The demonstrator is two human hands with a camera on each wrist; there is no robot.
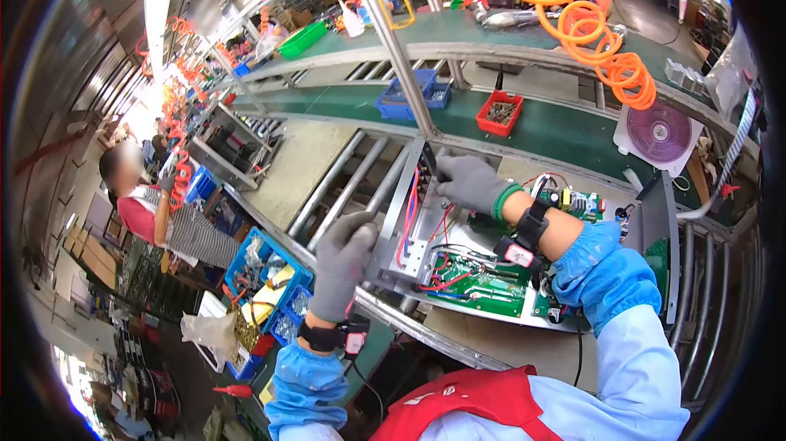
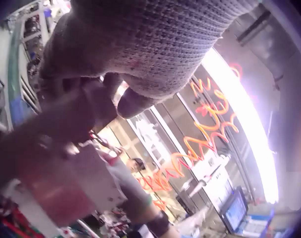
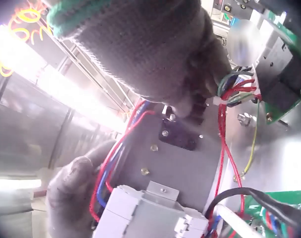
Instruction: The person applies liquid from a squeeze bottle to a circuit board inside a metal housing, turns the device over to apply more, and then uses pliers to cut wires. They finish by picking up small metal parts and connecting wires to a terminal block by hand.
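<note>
A metal chassis (image 1: 458, 265) carrying green circuit boards (image 1: 479, 285) and red, blue and black wires lies on the work bench. Its side panel (image 1: 409, 220) stands upright. My left hand (image 1: 344, 265), in a grey glove, grips the panel's near edge, thumb on one face and fingers on the other. My gloved right hand (image 1: 468, 180) curls over the panel's far top corner. In the right wrist view the right hand's fingertips (image 3: 200, 106) sit by a wire bundle (image 3: 232, 87) on the panel (image 3: 190, 163), and the left hand (image 3: 73, 193) holds its edge. The left wrist view is blurred glove (image 2: 155, 44).
Roller rails (image 1: 344, 187) run to the left of the chassis. Behind are a red bin of screws (image 1: 499, 112), blue bins (image 1: 409, 95), a small fan (image 1: 659, 134) and an orange coiled hose (image 1: 598, 31). Blue parts crates (image 1: 270, 277) sit low left, near another person (image 1: 135, 187).
</note>
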